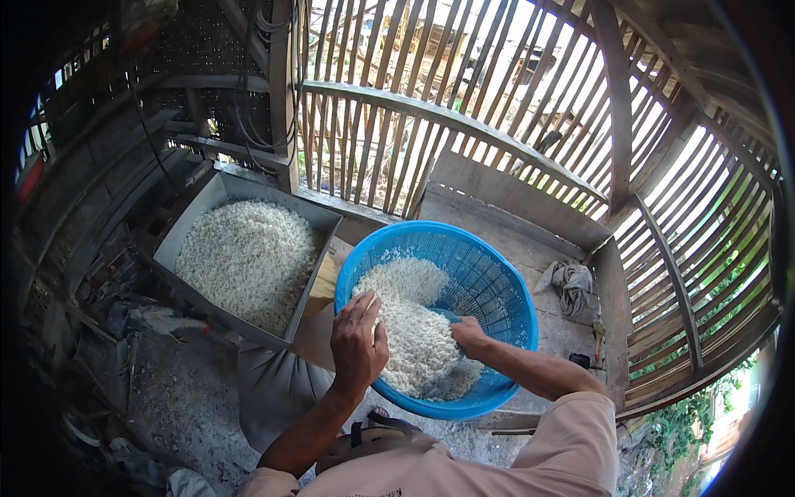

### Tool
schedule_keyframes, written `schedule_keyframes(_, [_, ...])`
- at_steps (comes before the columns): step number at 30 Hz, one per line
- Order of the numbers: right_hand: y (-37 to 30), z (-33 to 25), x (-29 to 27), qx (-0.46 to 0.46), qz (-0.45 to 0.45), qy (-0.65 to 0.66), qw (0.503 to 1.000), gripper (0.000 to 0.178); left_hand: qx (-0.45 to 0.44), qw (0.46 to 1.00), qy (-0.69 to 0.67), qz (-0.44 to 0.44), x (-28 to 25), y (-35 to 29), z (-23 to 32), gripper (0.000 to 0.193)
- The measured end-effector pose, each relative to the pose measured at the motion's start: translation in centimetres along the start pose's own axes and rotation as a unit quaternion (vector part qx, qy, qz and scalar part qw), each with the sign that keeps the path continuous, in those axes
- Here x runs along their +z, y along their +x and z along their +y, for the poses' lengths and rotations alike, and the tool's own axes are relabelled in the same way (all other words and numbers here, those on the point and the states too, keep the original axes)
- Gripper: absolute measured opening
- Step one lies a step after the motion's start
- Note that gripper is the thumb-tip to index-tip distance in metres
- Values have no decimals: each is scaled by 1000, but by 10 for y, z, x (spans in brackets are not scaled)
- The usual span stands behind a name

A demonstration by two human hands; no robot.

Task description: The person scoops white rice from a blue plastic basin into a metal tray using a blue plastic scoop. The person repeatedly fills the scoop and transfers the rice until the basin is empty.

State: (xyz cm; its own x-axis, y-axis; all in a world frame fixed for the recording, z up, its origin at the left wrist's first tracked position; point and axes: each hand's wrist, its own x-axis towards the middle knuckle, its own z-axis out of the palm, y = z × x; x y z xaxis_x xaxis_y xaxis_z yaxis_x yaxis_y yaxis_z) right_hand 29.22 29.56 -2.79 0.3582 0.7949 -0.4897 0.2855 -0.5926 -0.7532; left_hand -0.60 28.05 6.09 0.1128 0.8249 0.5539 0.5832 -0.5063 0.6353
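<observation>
A large round blue plastic basket (523,335) with slotted sides stands in front of me. White grains that look like rice (406,327) are heaped in its left and middle part. My left hand (359,341) is at the basket's left rim, fingers stretched out against the edge of the heap and thumb apart. Inside the basket, my right hand (470,336) is closed around a blue tool that looks like a scoop (447,316). Most of that tool is hidden by the grain and the hand.
At the left, a grey metal bin (311,217) holds another big heap of white grains (244,257). A crumpled grey cloth (571,290) and a small black object (580,360) lie on the boards right of the basket. Wooden slat walls (464,116) enclose the far and right sides.
</observation>
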Motion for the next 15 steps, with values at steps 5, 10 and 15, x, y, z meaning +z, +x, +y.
schedule_keyframes(5, [-17,-33,-7,-101,-22,-16,994,15,-7,1000,16,-5,-7,-4,-11,41])
schedule_keyframes(10, [-45,-38,-47,-115,11,26,993,15,-30,999,-21,-20,-11,-2,-14,40])
schedule_keyframes(15, [-72,-60,-55,-25,13,171,985,17,-32,997,-69,-6,-14,4,-6,39])
